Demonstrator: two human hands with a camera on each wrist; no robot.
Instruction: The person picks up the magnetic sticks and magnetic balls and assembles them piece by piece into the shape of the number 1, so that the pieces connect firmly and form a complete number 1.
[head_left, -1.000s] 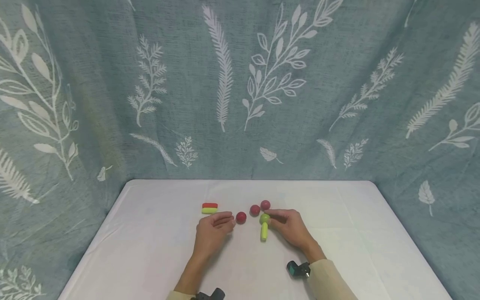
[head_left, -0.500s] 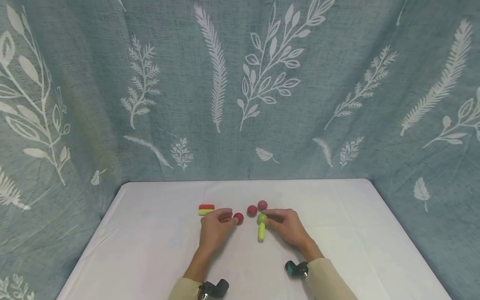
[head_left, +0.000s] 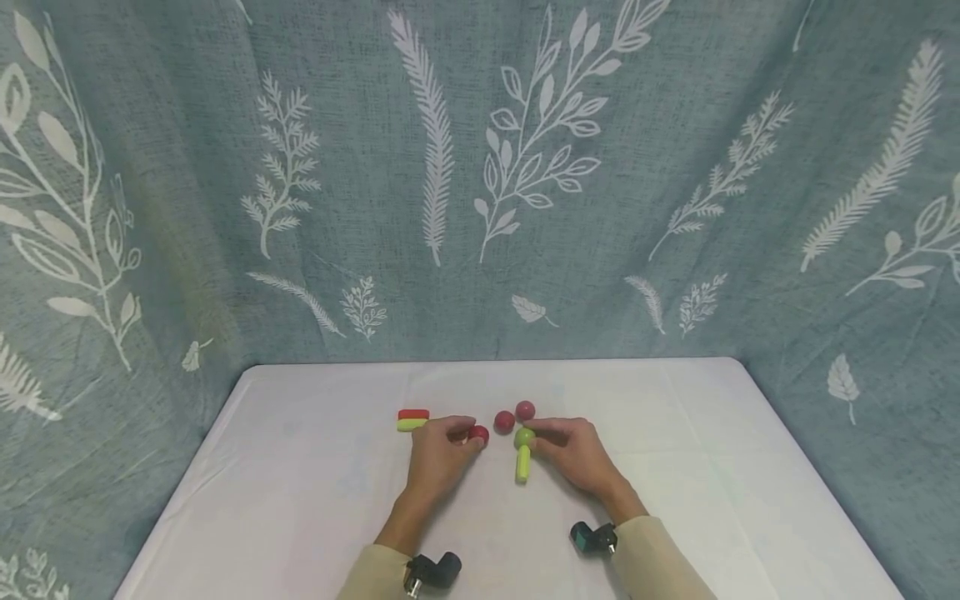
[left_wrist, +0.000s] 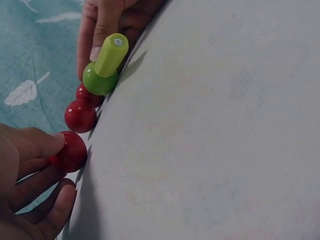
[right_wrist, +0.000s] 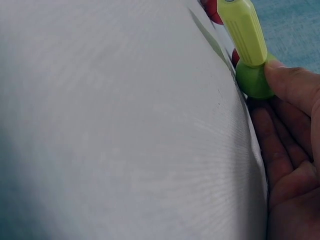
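My left hand (head_left: 438, 454) pinches a glossy red ball (left_wrist: 71, 152), its thumb on the near side and fingers behind. My right hand (head_left: 581, 454) grips a green ball (right_wrist: 254, 80) between thumb and fingers. From that ball a ribbed lime-green stick (right_wrist: 245, 32) juts out toward me, a small pale spot on its end visible in the left wrist view. Between the hands sit two more red balls, the nearer one (head_left: 504, 422) and the farther one (head_left: 525, 410), just beyond the green ball.
A red stick (head_left: 413, 413) and another lime-green stick (head_left: 411, 425) lie side by side behind my left hand. The white-covered table (head_left: 285, 483) ends at a patterned blue-green curtain (head_left: 465, 292). A small black device (head_left: 592, 538) is on each wrist.
My left hand has moved right and closed its fingers on the red ball. The right hand keeps its hold on the green ball. The head view has shifted slightly.
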